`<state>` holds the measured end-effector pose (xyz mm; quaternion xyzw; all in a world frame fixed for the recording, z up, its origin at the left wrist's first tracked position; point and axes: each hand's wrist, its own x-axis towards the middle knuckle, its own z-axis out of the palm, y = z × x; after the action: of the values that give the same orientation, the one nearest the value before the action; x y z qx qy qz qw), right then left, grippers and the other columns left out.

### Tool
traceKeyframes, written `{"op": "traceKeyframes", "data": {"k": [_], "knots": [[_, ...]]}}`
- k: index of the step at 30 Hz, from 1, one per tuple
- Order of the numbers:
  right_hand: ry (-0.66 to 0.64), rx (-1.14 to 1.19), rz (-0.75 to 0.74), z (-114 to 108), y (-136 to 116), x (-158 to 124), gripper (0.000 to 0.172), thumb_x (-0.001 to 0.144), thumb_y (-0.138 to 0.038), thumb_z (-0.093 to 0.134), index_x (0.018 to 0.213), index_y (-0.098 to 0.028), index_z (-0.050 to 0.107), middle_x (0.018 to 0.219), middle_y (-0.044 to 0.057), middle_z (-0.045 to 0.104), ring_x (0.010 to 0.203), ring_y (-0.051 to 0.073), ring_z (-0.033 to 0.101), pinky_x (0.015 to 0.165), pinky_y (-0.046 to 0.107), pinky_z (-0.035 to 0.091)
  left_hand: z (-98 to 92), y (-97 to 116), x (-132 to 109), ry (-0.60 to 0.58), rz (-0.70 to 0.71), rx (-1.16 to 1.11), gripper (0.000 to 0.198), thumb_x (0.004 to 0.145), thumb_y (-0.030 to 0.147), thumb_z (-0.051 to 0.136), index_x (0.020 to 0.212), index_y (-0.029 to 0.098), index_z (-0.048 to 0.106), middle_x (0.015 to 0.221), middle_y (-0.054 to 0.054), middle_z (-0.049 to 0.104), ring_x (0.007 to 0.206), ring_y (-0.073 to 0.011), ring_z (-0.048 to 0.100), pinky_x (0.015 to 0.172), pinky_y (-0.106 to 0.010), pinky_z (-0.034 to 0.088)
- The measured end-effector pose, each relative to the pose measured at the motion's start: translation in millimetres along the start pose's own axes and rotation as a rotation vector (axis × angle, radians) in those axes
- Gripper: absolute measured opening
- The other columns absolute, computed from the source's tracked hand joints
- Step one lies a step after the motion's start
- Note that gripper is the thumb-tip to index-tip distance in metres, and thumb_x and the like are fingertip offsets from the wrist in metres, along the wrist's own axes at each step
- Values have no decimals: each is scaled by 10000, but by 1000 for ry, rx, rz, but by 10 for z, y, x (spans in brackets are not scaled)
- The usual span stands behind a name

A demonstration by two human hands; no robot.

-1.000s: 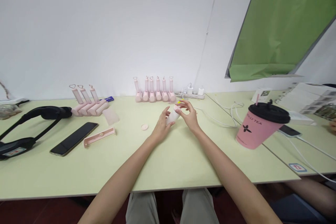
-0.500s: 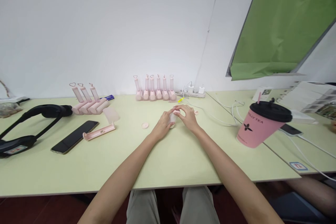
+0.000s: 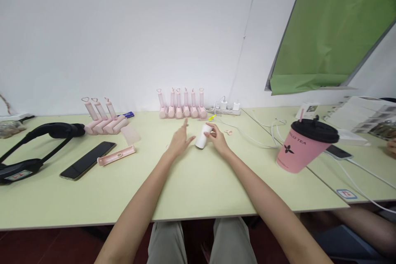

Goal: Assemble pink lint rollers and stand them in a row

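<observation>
In the middle of the table, my right hand grips a white cylinder by its upper end, thumb and fingers around it. The cylinder leans, with its lower end towards me and to the left. My left hand is apart from it on the left, empty, with fingers spread. It covers most of the round pink disc that lay there. Small pink pieces lie just right of my right hand. Behind, along the wall, stands a row of pink tube-shaped items with clear sections and loops on top.
At the left are three similar pink items, a pink half-shell, a phone and a black headset. To the right stand a pink drink cup, white cables and a power strip. Another person's hand shows at the far right.
My left hand has let go of the cylinder and moved left, its fingers opening. The right hand keeps hold of the cylinder, which is now more fully visible.
</observation>
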<state>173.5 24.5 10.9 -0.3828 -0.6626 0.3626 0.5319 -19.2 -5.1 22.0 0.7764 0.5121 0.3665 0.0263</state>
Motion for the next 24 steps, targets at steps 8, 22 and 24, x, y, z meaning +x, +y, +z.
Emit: {"op": "traceKeyframes", "data": {"k": [8,22,24], "knots": [[250,699,459,-163,205,145,182,753,-331,573,841,-221,459,801,11,611,734,130,626,731,305,529,-489,-613,-96,-471,-479,366,514,558,413,662,1025,220,569,1074,-118,529,992,-280,514,761,-337,418],[172,672,537,-50,171,86,120,797,-260,527,873,-203,454,822,26,589,740,127,626,732,293,535,173,-301,-38,-109,-176,-366,322,604,276,660,894,184,553,657,38,561,616,-106,526,582,-223,428],[206,671,538,-18,171,75,121,795,-236,530,869,-202,442,808,18,584,738,127,625,724,302,542,293,-213,-26,-27,-180,-393,322,623,290,658,910,168,578,648,28,570,597,-106,527,579,-230,433]]}}
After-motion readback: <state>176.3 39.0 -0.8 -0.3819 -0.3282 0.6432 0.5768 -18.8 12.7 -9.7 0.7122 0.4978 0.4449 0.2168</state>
